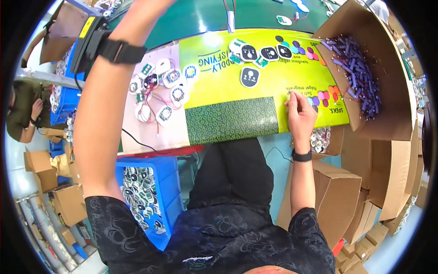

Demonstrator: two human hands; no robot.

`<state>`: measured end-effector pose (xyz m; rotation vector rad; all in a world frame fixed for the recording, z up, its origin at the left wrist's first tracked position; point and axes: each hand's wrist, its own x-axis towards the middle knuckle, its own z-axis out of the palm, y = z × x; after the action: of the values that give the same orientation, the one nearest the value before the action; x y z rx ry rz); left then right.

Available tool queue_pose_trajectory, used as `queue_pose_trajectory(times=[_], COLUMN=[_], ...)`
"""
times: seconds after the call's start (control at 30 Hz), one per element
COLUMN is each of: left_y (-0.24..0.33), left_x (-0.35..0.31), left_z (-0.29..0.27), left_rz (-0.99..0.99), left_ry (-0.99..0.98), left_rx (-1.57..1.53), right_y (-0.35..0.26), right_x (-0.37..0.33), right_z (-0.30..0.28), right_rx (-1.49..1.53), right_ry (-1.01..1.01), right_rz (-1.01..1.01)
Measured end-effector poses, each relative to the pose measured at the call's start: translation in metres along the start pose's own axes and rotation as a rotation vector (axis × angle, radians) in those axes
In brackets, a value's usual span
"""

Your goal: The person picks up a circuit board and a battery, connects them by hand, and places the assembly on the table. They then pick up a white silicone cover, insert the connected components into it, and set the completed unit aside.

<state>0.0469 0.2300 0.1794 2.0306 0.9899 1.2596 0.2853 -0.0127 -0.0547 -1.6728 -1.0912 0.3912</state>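
Note:
My left arm stretches up across the left of the head view. Only the base of my left hand (153, 3) shows at the top edge; its fingers are cut off. Over the right front of the table, my right hand (302, 118) is closed, fingers curled inward, and whatever they may hold is hidden. Several black-faced round-cornered modules (249, 76) lie on the yellow printed mat (214, 82), some with green circuit boards. To the left, a cluster of white discs and wired circuit boards (164, 113) sits on a pale surface. A wired purple cylinder (231, 22) lies beyond the mat.
An open cardboard box (394, 86) of purple wired cylinders stands at the table's right end. Below the left side is a blue bin (166, 182) full of circuit-board parts. Cardboard boxes (328, 192) stack at the lower right. Another person's hand (36, 109) shows at far left.

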Motion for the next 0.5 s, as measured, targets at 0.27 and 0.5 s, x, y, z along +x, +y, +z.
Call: queue_pose_trajectory(times=[0.27, 0.5], left_y=[-0.108, -0.274], left_x=[0.088, 0.130], left_z=[0.001, -0.020], left_rz=[0.116, -0.240], left_ry=[0.201, 0.176], left_rx=[0.400, 0.251], right_y=[-0.012, -0.014], right_x=[-0.001, 0.002], right_z=[0.006, 0.010], right_rx=[-0.093, -0.137], right_ry=[0.039, 0.048], right_rz=[-0.058, -0.085])
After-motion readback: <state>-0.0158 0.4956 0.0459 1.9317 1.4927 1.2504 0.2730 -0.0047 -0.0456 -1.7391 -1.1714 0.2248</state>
